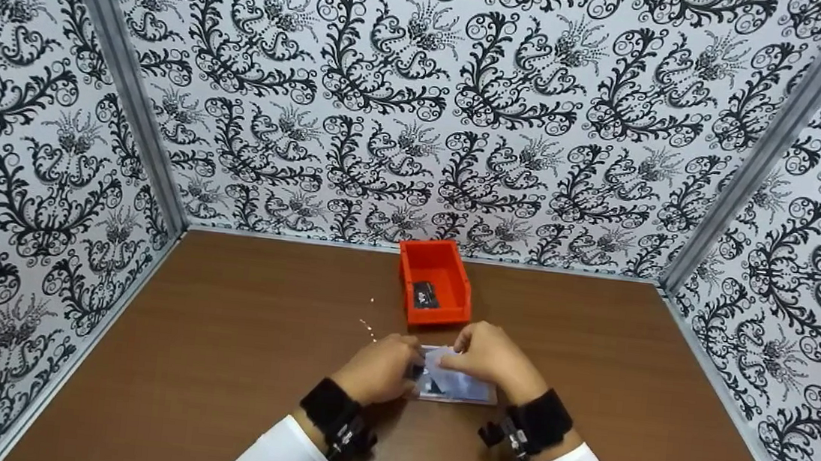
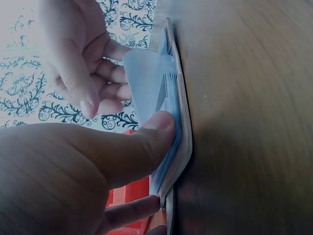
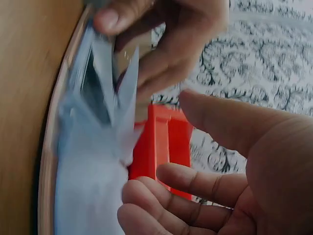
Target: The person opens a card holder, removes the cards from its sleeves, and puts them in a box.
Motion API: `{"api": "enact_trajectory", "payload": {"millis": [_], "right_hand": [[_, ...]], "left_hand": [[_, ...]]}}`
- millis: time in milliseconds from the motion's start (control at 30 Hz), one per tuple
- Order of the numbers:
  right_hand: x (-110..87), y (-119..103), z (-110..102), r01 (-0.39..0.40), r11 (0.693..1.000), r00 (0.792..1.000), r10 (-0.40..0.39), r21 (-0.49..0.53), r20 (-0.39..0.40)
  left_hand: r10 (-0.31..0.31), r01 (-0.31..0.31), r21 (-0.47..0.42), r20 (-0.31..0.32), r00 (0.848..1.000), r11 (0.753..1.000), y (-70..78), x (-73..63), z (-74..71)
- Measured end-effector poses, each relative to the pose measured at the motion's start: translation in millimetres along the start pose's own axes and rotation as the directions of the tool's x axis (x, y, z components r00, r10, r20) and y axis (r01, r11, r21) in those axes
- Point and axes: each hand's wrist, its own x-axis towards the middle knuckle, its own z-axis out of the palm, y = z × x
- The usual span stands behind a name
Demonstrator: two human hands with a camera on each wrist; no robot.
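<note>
An open card holder [image 1: 459,389] with a stack of clear plastic sleeves lies on the table before me. My left hand [image 1: 383,369] grips its left side; in the left wrist view the thumb [image 2: 159,132] presses on the sleeves and fingers reach to the cover's edge. Above the pages is my right hand [image 1: 492,355], thumb apart from the loosely bent fingers. One translucent sleeve [image 2: 142,78] stands raised beside those fingers. In the right wrist view, sleeves [image 3: 88,191] fan upward between both hands, and the right palm shows nothing held.
Just beyond the hands stands a red-orange plastic bin [image 1: 440,316], with a dark card [image 1: 425,294] inside. Small light specks [image 1: 369,327] show on the brown table [image 1: 258,321] left of the bin. Patterned walls [image 1: 422,111] enclose the back and sides.
</note>
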Motion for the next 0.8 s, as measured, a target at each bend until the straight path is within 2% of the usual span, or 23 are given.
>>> {"api": "enact_trajectory", "payload": {"millis": [200, 400, 533, 800], "right_hand": [[-3.8, -11.1, 11.3, 0.063, 0.998, 0.998, -0.063, -0.022, 0.007], [-3.4, -12.8, 16.7, 0.117, 0.991, 0.993, -0.116, -0.072, 0.018], [-2.7, -11.8, 17.0, 0.110, 0.989, 0.994, -0.109, -0.098, 0.022], [-3.4, -10.8, 13.5, 0.056, 0.992, 0.998, -0.057, -0.116, -0.007]], "left_hand": [[0.010, -0.010, 0.012, -0.012, 1.000, 1.000, -1.0, -0.5, 0.0], [0.013, -0.012, 0.029, -0.015, 1.000, 1.000, -1.9, 0.0, 1.2], [0.006, -0.006, 0.025, -0.011, 1.000, 1.000, -2.2, 0.4, 1.8], [-0.034, 0.033, -0.042, -0.015, 0.999, 0.999, -1.0, 0.0, 0.0]]}}
